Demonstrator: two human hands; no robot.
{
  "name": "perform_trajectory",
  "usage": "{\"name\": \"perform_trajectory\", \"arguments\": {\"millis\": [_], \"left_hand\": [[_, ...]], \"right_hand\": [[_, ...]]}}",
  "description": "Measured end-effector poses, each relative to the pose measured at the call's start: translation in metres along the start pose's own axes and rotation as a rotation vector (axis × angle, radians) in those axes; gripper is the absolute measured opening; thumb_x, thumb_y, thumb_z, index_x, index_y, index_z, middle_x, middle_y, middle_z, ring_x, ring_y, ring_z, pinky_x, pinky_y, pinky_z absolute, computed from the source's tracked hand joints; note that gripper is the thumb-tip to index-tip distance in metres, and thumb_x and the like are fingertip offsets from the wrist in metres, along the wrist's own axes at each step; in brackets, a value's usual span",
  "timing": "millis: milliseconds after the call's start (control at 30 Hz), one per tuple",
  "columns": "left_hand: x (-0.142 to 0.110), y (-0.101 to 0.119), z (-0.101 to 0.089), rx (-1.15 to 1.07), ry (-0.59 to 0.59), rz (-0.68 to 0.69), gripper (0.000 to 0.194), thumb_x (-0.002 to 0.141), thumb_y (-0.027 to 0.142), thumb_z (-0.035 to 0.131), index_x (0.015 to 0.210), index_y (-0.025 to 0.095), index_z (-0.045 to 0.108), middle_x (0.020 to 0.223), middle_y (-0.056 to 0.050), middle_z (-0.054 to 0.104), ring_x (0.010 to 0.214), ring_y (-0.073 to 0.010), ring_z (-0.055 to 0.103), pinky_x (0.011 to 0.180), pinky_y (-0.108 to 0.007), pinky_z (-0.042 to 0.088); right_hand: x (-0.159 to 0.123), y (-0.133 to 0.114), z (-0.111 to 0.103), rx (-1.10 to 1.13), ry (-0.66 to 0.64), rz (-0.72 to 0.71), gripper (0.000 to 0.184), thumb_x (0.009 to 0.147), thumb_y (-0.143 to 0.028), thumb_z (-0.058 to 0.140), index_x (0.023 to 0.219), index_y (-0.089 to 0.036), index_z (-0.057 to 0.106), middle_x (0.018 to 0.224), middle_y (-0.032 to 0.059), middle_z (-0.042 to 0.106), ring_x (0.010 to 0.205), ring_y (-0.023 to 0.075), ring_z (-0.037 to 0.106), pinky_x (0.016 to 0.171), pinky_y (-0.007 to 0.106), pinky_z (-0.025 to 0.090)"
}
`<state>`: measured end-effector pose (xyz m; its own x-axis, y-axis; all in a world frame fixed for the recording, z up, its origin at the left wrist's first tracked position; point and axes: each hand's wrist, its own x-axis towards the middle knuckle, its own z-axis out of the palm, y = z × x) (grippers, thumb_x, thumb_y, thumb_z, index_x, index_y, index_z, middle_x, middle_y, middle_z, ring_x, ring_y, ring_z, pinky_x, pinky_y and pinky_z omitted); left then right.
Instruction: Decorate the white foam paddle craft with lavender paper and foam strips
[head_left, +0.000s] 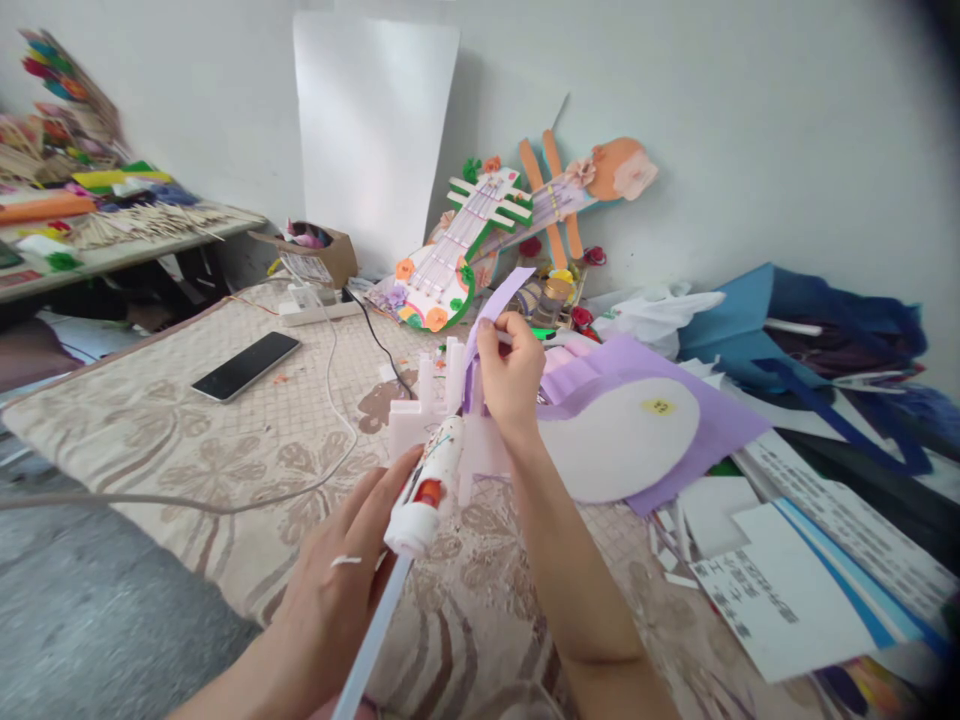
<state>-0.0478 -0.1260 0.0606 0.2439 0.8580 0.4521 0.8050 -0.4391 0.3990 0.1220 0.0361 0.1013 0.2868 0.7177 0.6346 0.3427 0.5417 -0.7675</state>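
Note:
My left hand (pixel 349 550) is closed around a white hot glue gun (pixel 442 460), a long glue stick (pixel 375 630) jutting from its back end. The gun's nozzle reaches a pale pink foam piece with upright bars (pixel 420 420). Pinched in my right hand (pixel 514 365) is a purple foam strip (pixel 510 292), its lower part running down against the pink piece. To the right of that hand, a white pear-shaped cutout (pixel 622 440) lies on a purple foam sheet (pixel 731 425). My right fingertips partly cover the strip.
A black phone (pixel 246 367) lies at left, near a white cable (pixel 341 455) and a power strip (pixel 319 308). Decorated craft guitars (pixel 442 270) lean at the back. Paper cards (pixel 802 590) and a blue bag (pixel 731 315) crowd the right side.

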Motion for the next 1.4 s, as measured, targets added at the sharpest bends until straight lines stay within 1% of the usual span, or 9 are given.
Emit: {"name": "perform_trajectory", "arguments": {"millis": [100,233,333,433,633,833,1067,1200,1400], "left_hand": [[0.009,-0.001,-0.004,-0.044,0.101,-0.020,0.048,0.095,0.026,0.050,0.142,0.026,0.044,0.133,-0.008,0.063,0.120,-0.0248,0.063,0.095,-0.037,0.056],[0.023,-0.018,-0.004,-0.081,0.259,-0.182,0.026,0.095,0.035,0.048,0.107,0.019,0.065,0.087,-0.007,0.070,0.084,-0.0225,0.069,0.074,-0.034,0.056],[0.041,-0.042,0.001,-0.104,0.278,-0.410,0.034,0.090,0.044,0.049,0.074,0.017,0.061,0.061,-0.001,0.056,0.051,-0.0134,0.050,0.051,-0.027,0.042],[0.065,-0.074,0.016,-0.160,0.242,-0.528,0.039,0.085,0.047,0.053,0.059,0.017,0.051,0.058,0.002,0.048,0.049,-0.0096,0.040,0.047,-0.024,0.031],[0.105,-0.131,0.065,-0.223,0.106,-0.453,0.033,0.087,0.043,0.052,0.067,0.017,0.051,0.058,0.003,0.045,0.058,-0.0119,0.043,0.053,-0.023,0.029],[0.129,-0.154,0.095,-0.235,0.062,-0.354,0.025,0.087,0.034,0.053,0.071,0.016,0.053,0.071,-0.001,0.055,0.067,-0.0132,0.051,0.063,-0.024,0.038],[0.134,-0.172,0.113,-0.230,0.019,-0.297,0.024,0.080,0.036,0.062,0.068,0.018,0.053,0.084,-0.007,0.061,0.078,-0.0211,0.059,0.076,-0.033,0.050],[0.129,-0.172,0.116,-0.237,0.052,-0.321,0.019,0.078,0.033,0.062,0.088,0.016,0.059,0.097,-0.011,0.063,0.091,-0.0258,0.061,0.086,-0.041,0.052],[0.114,-0.177,0.107,-0.279,0.133,-0.364,0.050,0.076,0.031,0.064,0.122,0.014,0.053,0.126,-0.017,0.057,0.118,-0.0335,0.056,0.100,-0.052,0.048]], "right_hand": [[0.000,0.001,0.000,-0.001,-0.001,0.005,0.023,0.088,-0.027,0.054,0.067,-0.022,0.046,0.059,-0.0064,0.048,0.055,0.0092,0.046,0.056,0.022,0.039],[0.000,0.001,0.000,-0.005,-0.012,0.013,0.023,0.088,-0.028,0.054,0.067,-0.022,0.045,0.058,-0.0066,0.047,0.054,0.0093,0.045,0.056,0.023,0.038],[0.000,0.002,0.000,-0.006,-0.011,0.007,0.023,0.088,-0.029,0.054,0.067,-0.022,0.045,0.059,-0.0060,0.047,0.055,0.0098,0.046,0.057,0.023,0.038],[0.000,0.001,-0.001,-0.006,-0.012,0.002,0.023,0.088,-0.029,0.053,0.067,-0.022,0.046,0.059,-0.0059,0.047,0.055,0.0101,0.046,0.057,0.023,0.037],[-0.001,0.002,-0.001,-0.013,-0.014,0.018,0.024,0.088,-0.032,0.054,0.067,-0.022,0.046,0.059,-0.0061,0.048,0.056,0.0106,0.047,0.058,0.024,0.037],[-0.002,0.001,-0.001,-0.033,0.003,0.007,0.024,0.088,-0.031,0.055,0.067,-0.022,0.046,0.056,-0.0072,0.044,0.052,0.0099,0.042,0.053,0.023,0.033],[-0.002,0.000,-0.002,-0.039,-0.017,0.022,0.025,0.088,-0.032,0.054,0.067,-0.021,0.045,0.056,-0.0074,0.043,0.052,0.0089,0.041,0.053,0.023,0.032],[-0.002,0.002,-0.001,-0.027,-0.018,0.046,0.025,0.088,-0.034,0.055,0.067,-0.021,0.045,0.056,-0.0075,0.042,0.051,0.0088,0.041,0.052,0.023,0.031],[-0.002,0.003,-0.002,-0.033,-0.021,0.039,0.025,0.088,-0.033,0.055,0.068,-0.021,0.045,0.057,-0.0074,0.043,0.052,0.0089,0.042,0.053,0.022,0.032]]}}
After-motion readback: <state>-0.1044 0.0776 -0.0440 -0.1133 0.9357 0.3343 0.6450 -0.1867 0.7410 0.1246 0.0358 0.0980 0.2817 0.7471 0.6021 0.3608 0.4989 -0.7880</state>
